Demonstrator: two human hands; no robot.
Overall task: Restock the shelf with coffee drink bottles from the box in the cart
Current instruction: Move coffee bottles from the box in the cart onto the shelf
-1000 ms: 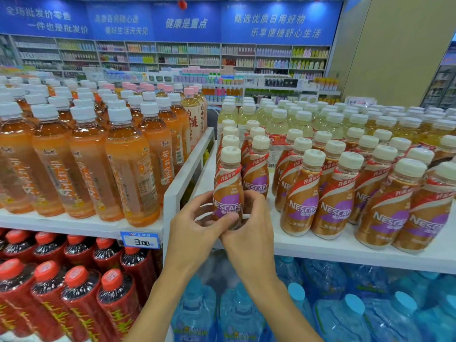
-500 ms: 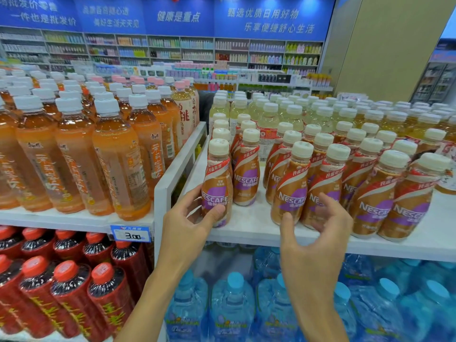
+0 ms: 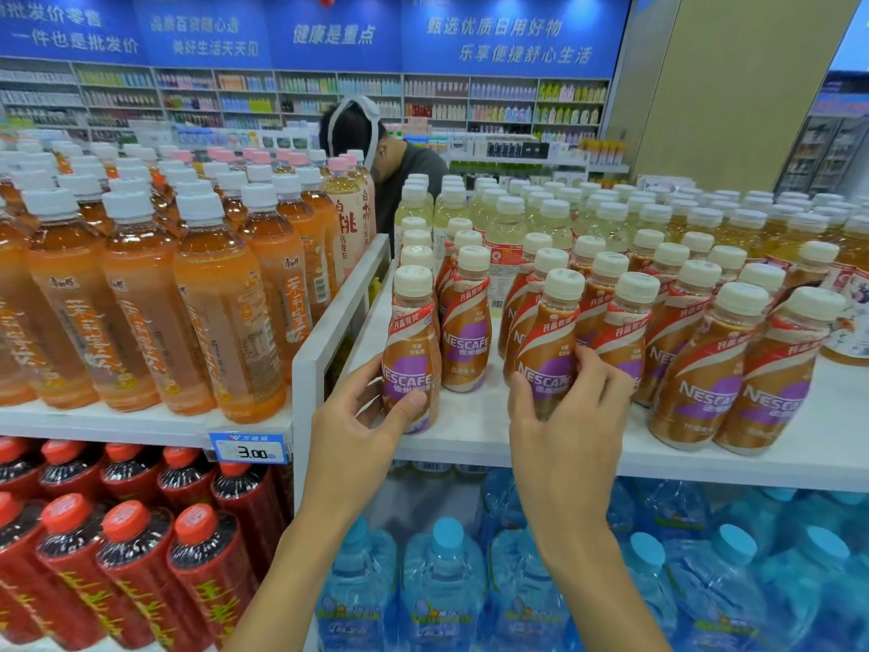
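Brown and purple coffee drink bottles with cream caps stand in rows on the white shelf (image 3: 475,440). My left hand (image 3: 357,425) grips the front-left coffee bottle (image 3: 410,341), which stands upright at the shelf's left front corner. My right hand (image 3: 569,416) wraps around the lower part of another front-row coffee bottle (image 3: 550,341) to its right. A third coffee bottle (image 3: 468,331) stands between and behind them. The box and the cart are out of view.
A white divider (image 3: 329,331) separates orange tea bottles (image 3: 221,312) on the left shelf. Pale yellow drink bottles (image 3: 508,228) stand behind the coffee. Red-capped dark bottles (image 3: 141,557) and blue water jugs (image 3: 442,595) fill the lower shelves. A person (image 3: 399,167) bends behind the shelf.
My right hand let go of the front-left bottle, swung right and closed on a front-row bottle there. My left hand stayed on the front-left bottle. A person came into view behind the shelf.
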